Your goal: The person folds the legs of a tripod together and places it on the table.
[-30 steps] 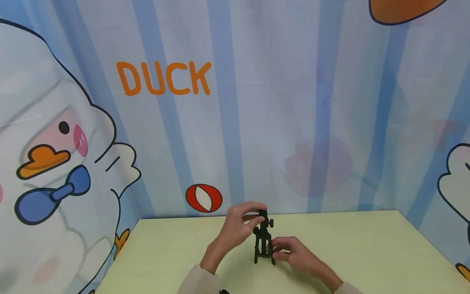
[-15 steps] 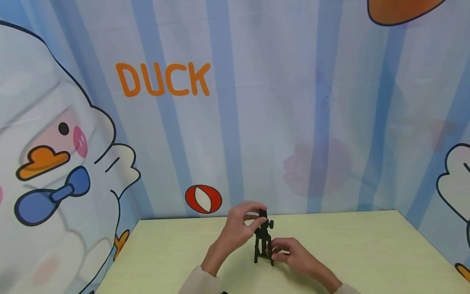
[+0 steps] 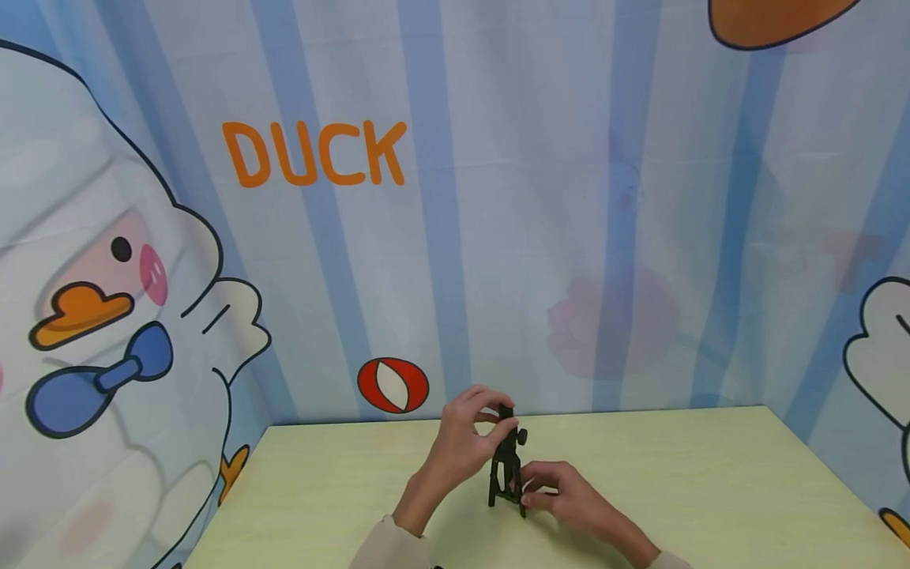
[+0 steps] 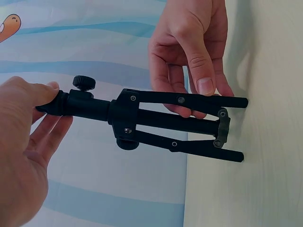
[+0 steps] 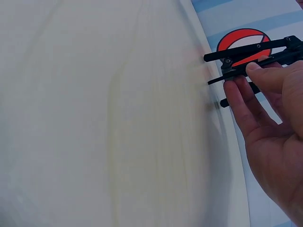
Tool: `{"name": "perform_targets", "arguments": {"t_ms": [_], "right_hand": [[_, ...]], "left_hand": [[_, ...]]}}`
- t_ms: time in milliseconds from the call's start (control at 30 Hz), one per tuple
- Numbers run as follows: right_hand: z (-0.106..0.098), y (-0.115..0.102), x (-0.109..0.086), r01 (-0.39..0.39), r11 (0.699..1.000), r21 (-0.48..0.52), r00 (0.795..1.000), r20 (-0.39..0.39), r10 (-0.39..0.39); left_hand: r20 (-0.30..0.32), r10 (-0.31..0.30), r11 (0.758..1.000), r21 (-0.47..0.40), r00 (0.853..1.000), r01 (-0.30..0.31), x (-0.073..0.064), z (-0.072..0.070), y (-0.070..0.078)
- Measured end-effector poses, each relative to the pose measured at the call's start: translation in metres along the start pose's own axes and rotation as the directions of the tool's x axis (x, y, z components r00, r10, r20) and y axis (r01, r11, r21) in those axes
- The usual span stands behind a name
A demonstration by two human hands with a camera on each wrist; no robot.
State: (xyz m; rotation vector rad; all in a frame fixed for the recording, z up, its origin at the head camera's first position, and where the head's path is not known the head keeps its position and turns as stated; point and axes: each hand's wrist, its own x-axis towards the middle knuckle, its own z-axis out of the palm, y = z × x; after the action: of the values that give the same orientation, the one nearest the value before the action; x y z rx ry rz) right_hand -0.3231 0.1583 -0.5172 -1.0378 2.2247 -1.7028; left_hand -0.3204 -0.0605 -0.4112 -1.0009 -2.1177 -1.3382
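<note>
A small black tripod (image 3: 505, 454) stands upright at the table, its legs close together. My left hand (image 3: 460, 442) grips its top end between thumb and fingers. My right hand (image 3: 572, 496) holds one leg lower down; in the left wrist view the thumb of that right hand (image 4: 189, 42) lies along the leg, with fingers behind it. Two knobs show on the tripod (image 4: 97, 108), one near the neck and one at the leg joint. From the right wrist, the leg ends (image 5: 222, 56) appear beside the fingers. Whether the feet touch the table I cannot tell.
The pale yellow table (image 3: 341, 482) runs back to a striped blue curtain (image 3: 526, 197) with duck drawings and a printed red ball (image 3: 393, 386). A small dark object (image 3: 437, 567) barely shows by the left sleeve (image 3: 391, 545).
The tripod has turned slightly about its upright axis and shifted a little to the left. Both hands keep their hold, and the left-side knob is now hidden in the head view.
</note>
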Motion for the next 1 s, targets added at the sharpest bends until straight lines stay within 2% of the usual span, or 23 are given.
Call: {"name": "perform_targets", "arguments": {"t_ms": [200, 400, 667, 833, 1000], "right_hand": [[0.0008, -0.0002, 0.0002, 0.0, 0.999, -0.037, 0.999, -0.034, -0.001], [-0.001, 0.0017, -0.0001, 0.015, 0.996, -0.087, 0.992, -0.12, -0.025], [-0.0004, -0.0017, 0.0014, -0.085, 0.991, -0.101, 0.965, -0.256, 0.056], [-0.0002, -0.0021, 0.0024, -0.073, 0.996, -0.055, 0.977, -0.203, 0.06], [0.0, -0.0016, 0.0026, -0.037, 0.999, -0.019, 0.99, -0.139, 0.034]], "left_hand": [[0.0, 0.002, 1.0, 0.006, 1.0, -0.002, -0.0005, -0.0021, 0.0006], [0.018, -0.013, 1.0, -0.027, 1.0, 0.013, -0.0019, -0.0048, 0.0], [0.059, -0.034, 0.996, -0.085, 0.998, 0.039, -0.003, -0.0069, -0.0011], [0.083, -0.04, 0.993, -0.108, 0.996, 0.049, -0.0033, -0.0078, -0.0011], [0.077, -0.027, 0.992, -0.117, 0.997, 0.036, -0.0049, -0.008, -0.0039]]}}
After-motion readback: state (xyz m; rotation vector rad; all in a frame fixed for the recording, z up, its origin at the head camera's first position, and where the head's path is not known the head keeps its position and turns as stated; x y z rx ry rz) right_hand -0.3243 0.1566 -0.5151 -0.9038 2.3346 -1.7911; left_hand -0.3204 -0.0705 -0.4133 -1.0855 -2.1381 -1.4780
